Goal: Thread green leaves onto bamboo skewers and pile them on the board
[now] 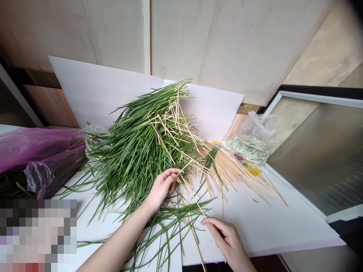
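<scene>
Hands (162,190) (227,241) along diagonal bamboo skewer (195,200)

The long leaves (136,158) are a deep, fresh green, with paler streaks along their blades, and the thin skewers (232,177) crossing them are a light straw colour. A glossy purple plastic bag (36,151) shows darker, nearly black folds. A clear plastic bag (249,141) holds something pale green and whitish. A bright yellow label (249,168) has red and blue markings. The board (255,223) beneath is white with a faint pink edge, and the sheet (96,94) behind is white too. The wall panels (221,37) are plain beige with darker brown wood below, and the metal panel (312,158) is a dull grey.
</scene>
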Demonstrator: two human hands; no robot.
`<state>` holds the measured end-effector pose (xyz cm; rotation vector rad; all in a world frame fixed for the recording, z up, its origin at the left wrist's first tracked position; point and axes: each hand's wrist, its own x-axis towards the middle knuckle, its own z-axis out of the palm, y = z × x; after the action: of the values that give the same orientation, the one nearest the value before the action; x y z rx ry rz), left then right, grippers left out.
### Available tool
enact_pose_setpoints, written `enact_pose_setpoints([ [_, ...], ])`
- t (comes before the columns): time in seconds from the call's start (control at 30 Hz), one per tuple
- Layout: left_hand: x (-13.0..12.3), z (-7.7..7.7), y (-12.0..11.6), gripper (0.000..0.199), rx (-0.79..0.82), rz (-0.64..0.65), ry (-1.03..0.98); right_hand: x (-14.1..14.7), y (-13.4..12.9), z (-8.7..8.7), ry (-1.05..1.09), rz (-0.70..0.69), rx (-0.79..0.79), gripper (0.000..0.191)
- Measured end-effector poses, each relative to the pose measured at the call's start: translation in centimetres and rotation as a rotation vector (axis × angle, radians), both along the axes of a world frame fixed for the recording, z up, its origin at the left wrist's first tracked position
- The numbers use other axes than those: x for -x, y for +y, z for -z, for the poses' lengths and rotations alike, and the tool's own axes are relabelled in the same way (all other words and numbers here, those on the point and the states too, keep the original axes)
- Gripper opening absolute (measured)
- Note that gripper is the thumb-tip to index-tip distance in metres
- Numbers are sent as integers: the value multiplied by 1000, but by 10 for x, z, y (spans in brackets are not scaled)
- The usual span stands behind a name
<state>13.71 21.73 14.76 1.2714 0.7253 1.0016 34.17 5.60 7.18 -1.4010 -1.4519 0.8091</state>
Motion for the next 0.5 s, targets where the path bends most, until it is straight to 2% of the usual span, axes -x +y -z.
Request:
enact_pose_setpoints([
  [0.5, -2, 1, 1, 47, -18, 21, -40, 1, 1, 0, -48, 41, 13, 39],
])
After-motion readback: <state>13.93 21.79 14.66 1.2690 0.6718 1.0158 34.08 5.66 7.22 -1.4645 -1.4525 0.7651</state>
